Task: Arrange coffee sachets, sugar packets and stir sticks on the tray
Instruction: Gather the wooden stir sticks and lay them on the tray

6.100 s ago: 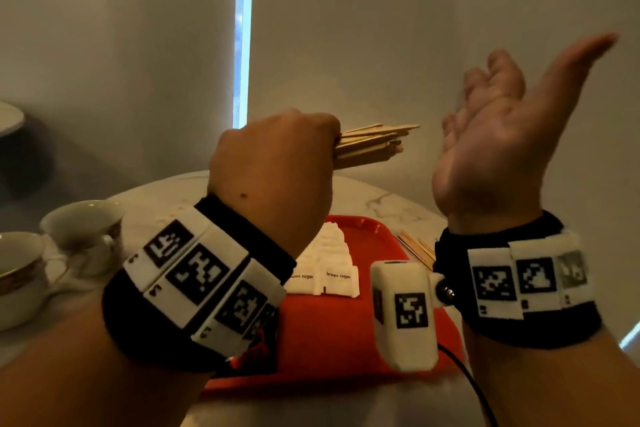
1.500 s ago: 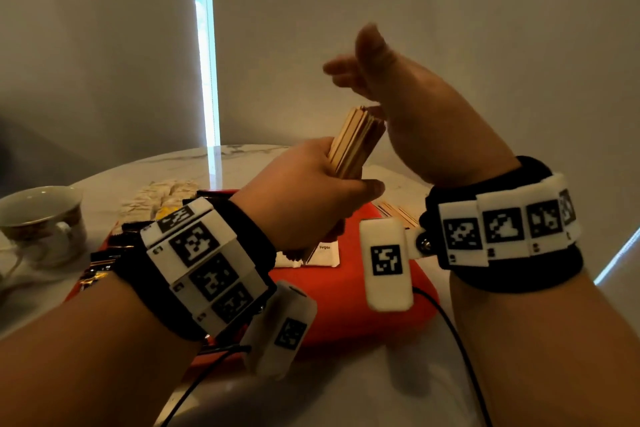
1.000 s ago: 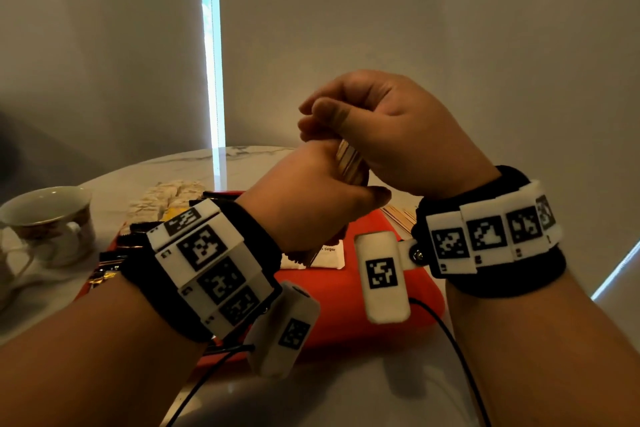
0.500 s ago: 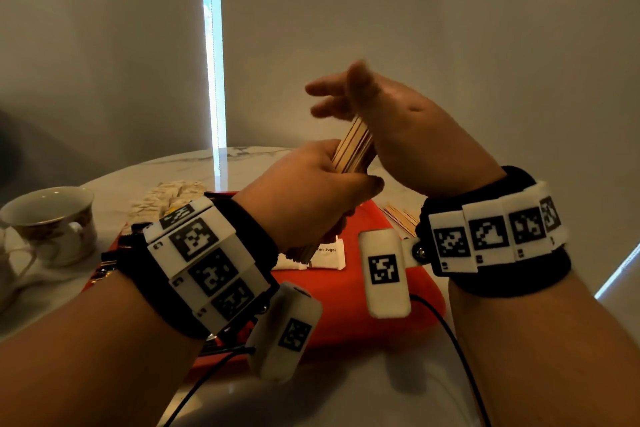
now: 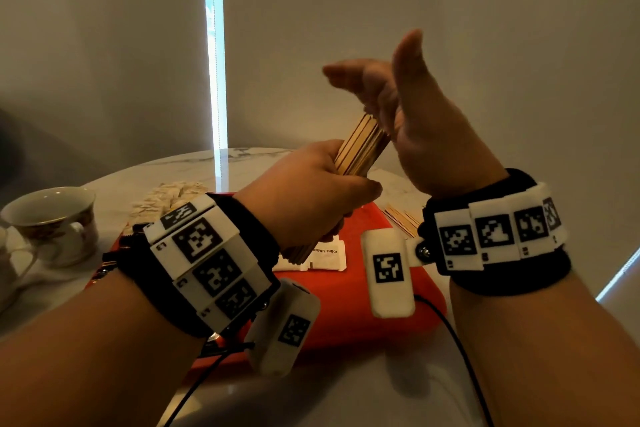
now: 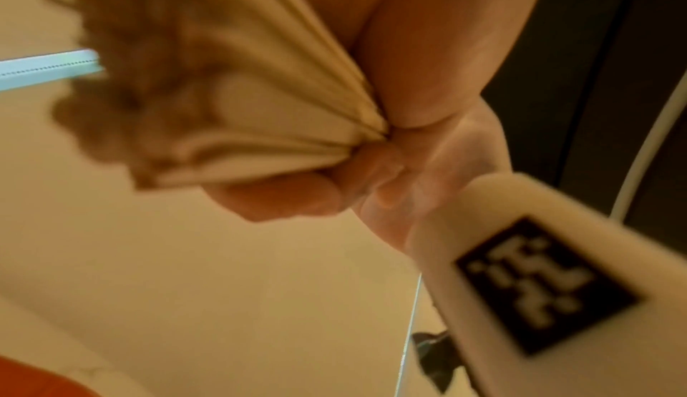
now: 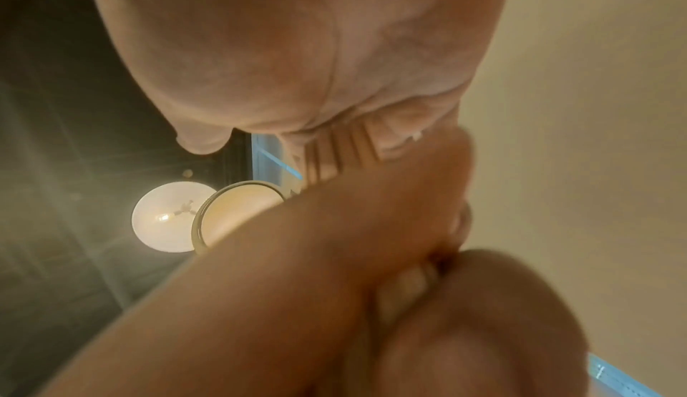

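Above the red tray on a marble table, the left hand is closed in a fist round a bundle of wooden stir sticks, tilted so its upper end points up and to the right. The right hand, fingers straight and thumb raised, presses its palm flat against that upper end. Below the left hand, a white brown-sugar packet lies on the tray. More stir sticks lie beneath the right hand, at the tray's far edge. A teacup stands well left of the left hand.
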`<state>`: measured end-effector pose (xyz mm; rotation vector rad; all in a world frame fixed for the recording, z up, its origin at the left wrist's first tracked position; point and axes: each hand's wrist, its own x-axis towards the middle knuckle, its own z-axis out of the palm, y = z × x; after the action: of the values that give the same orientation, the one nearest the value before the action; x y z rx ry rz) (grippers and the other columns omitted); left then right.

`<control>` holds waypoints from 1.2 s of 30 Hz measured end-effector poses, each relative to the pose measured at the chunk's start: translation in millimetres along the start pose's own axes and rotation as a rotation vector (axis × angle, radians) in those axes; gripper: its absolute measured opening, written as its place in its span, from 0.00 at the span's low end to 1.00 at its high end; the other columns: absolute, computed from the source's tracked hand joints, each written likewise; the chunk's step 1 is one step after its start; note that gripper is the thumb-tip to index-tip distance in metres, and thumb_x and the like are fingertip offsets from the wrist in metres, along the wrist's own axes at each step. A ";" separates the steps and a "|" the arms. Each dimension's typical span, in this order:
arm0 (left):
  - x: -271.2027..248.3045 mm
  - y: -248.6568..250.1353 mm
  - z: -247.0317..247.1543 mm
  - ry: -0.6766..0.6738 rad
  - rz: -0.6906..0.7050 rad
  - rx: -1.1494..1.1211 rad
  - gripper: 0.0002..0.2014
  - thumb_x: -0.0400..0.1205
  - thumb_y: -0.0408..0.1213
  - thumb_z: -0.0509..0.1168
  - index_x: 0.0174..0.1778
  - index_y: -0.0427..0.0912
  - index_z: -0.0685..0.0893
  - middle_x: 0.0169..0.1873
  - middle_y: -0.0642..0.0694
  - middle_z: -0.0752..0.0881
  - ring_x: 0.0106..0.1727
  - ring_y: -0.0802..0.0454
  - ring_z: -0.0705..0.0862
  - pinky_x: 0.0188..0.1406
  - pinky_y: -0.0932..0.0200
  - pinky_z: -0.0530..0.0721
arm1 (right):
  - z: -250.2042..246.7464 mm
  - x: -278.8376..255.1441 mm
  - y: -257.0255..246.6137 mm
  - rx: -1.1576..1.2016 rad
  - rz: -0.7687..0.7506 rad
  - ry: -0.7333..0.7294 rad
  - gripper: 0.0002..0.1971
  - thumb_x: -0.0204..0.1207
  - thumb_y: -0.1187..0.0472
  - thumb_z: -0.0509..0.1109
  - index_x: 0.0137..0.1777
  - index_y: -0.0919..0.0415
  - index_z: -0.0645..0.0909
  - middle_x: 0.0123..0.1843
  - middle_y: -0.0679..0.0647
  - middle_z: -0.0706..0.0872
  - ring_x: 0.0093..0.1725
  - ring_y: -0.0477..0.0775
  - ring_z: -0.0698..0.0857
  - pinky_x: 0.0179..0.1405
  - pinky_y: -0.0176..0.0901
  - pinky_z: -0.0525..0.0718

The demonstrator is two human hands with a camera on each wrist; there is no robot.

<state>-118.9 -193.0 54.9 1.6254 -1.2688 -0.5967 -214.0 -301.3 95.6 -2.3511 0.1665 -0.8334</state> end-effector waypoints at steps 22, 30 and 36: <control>4.8 -2.7 -17.0 0.035 0.030 0.027 0.29 0.76 0.38 0.78 0.69 0.43 0.74 0.36 0.40 0.87 0.27 0.48 0.86 0.29 0.54 0.84 | 15.9 1.3 2.2 -0.144 -0.064 0.155 0.13 0.78 0.55 0.77 0.33 0.52 0.82 0.26 0.45 0.81 0.27 0.40 0.82 0.27 0.27 0.77; 0.9 8.9 -40.7 0.202 0.127 -0.498 0.36 0.62 0.59 0.73 0.65 0.46 0.80 0.63 0.40 0.86 0.61 0.44 0.86 0.47 0.49 0.81 | -3.2 0.5 13.7 0.162 0.054 0.398 0.15 0.80 0.57 0.74 0.33 0.56 0.78 0.28 0.52 0.80 0.25 0.49 0.79 0.23 0.39 0.76; -0.6 7.7 -44.7 0.499 0.325 -0.690 0.38 0.73 0.68 0.48 0.78 0.60 0.76 0.80 0.50 0.76 0.81 0.52 0.71 0.76 0.42 0.66 | -3.7 2.8 12.3 0.543 0.153 0.603 0.20 0.81 0.60 0.73 0.27 0.53 0.75 0.24 0.49 0.74 0.20 0.49 0.72 0.17 0.38 0.68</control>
<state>-86.0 -175.4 80.7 0.8876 -0.7991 -0.3348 -212.9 -313.9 91.9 -1.5205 0.3179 -1.3003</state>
